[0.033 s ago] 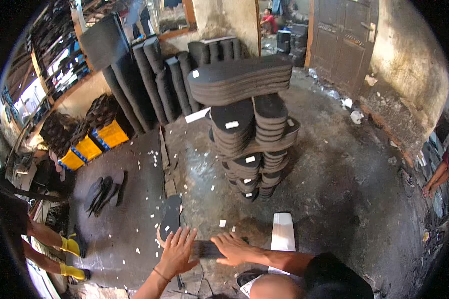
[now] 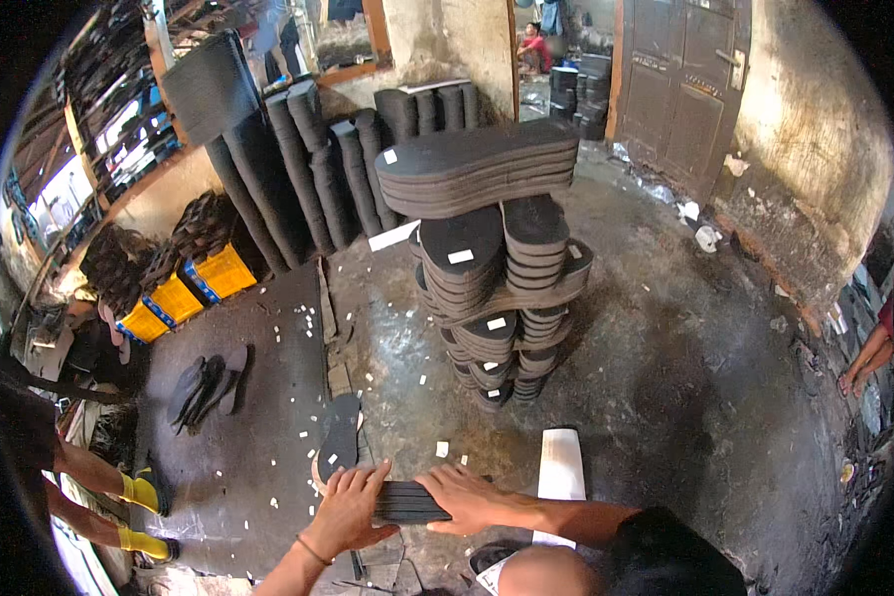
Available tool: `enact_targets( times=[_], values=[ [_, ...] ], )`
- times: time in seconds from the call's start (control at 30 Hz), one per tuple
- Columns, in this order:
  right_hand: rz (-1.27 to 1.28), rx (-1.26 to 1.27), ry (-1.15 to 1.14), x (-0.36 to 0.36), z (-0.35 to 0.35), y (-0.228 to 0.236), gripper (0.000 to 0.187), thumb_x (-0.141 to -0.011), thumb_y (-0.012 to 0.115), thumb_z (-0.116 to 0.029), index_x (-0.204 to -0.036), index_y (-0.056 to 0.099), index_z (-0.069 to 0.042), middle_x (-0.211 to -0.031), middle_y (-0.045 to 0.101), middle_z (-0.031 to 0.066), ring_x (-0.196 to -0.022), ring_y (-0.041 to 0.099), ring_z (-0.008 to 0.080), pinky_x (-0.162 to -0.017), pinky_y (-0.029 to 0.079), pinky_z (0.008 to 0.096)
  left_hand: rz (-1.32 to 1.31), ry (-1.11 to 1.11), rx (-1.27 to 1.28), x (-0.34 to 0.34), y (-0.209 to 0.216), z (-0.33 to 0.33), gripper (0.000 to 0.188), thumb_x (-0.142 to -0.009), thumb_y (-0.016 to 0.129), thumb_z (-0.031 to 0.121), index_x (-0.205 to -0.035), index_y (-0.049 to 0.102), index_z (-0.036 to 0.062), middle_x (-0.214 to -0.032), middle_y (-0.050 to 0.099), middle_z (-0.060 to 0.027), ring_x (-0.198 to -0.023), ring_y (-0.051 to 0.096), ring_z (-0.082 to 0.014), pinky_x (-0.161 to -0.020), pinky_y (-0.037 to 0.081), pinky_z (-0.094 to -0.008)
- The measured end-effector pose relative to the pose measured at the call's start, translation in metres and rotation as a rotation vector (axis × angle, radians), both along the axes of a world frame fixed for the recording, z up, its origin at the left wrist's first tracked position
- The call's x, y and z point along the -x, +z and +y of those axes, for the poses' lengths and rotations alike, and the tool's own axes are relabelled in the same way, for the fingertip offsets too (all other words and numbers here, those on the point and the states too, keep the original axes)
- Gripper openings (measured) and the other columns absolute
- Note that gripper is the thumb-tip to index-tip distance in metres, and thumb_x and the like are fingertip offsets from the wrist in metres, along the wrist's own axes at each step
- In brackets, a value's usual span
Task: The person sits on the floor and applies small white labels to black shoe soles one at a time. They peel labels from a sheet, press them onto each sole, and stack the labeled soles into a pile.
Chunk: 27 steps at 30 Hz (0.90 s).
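Observation:
Low in front of me, a small stack of black shoe soles [image 2: 409, 503] lies level between my two hands. My left hand [image 2: 348, 507] is closed round its left end, with the thumb beneath. The other end is gripped by my right hand [image 2: 467, 497], reaching in from the right. Just beyond my left fingers, a dark loose sole [image 2: 342, 429] rests on the floor. Farther off rises a tall crisscrossed pile of black soles [image 2: 477, 164], marked with white labels.
A white strip [image 2: 563, 462] lies right of my hands. Rolls of black sheet and stacked soles [image 2: 313, 164] lean on the back wall. Yellow crates [image 2: 179, 298] hold dark pieces at left. Loose soles [image 2: 209, 387] and another person's yellow-socked feet [image 2: 144, 517] are nearer.
The stack between my hands was blurred and now shows sharply. My fingers, more spread before, have closed in on its two ends.

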State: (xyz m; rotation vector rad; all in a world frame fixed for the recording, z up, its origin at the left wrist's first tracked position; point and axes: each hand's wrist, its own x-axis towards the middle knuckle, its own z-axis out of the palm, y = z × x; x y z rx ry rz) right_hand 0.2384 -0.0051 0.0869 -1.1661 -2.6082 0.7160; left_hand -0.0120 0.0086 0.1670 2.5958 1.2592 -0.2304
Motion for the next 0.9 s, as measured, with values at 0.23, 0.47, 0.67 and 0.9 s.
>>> enact_targets(
  times=[0.23, 0.47, 0.67, 0.9],
  values=[
    [0.834, -0.185, -0.261, -0.087, 0.004, 0.243, 0.071, -0.087, 0.081, -0.037, -0.139, 0.048, -0.002, -0.127, 0.062, 0.0173, -0.117, 0.061, 0.0332, -0.100, 0.048, 0.0465, -1.002, 0.082, -0.608, -0.057, 0.216, 0.022, 0.132, -0.060, 0.100, 0.035, -0.161, 0.022, 0.0020, -0.160, 0.033, -0.0238, -0.145, 0.040, -0.0398, -0.115, 0.037, -0.0507],
    [1.768, 0.002, -0.490, -0.111, 0.054, 0.323, 0.038, -0.094, 0.073, -0.025, -0.123, 0.066, -0.004, -0.117, 0.070, 0.0063, -0.110, 0.065, 0.0196, -0.101, 0.048, 0.0368, -1.300, 0.043, 0.466, -0.140, 0.264, 0.064, 0.091, -0.084, 0.086, 0.043, -0.151, 0.045, -0.0040, -0.137, 0.059, -0.0184, -0.127, 0.057, -0.0240, -0.111, 0.043, -0.0359],
    [1.480, 0.153, -0.694, -0.211, 0.113, 0.294, 0.043, -0.094, 0.070, -0.038, -0.125, 0.068, -0.008, -0.129, 0.069, 0.0077, -0.126, 0.059, 0.0243, -0.110, 0.034, 0.0565, -1.107, 0.290, 0.737, -0.130, 0.272, 0.185, 0.065, -0.087, 0.079, 0.051, -0.129, 0.067, 0.0026, -0.123, 0.071, -0.0098, -0.116, 0.065, -0.0227, -0.098, 0.050, -0.0325],
    [1.412, 0.178, -0.923, -0.223, 0.162, 0.271, 0.065, -0.098, 0.067, -0.041, -0.150, 0.047, -0.007, -0.153, 0.050, 0.0118, -0.139, 0.048, 0.0281, -0.113, 0.032, 0.0632, -1.726, 0.359, 0.698, -0.146, 0.185, 0.171, 0.104, -0.087, 0.082, 0.048, -0.160, 0.025, 0.0032, -0.157, 0.043, -0.0183, -0.140, 0.047, -0.0326, -0.115, 0.040, -0.0485]
  ],
)
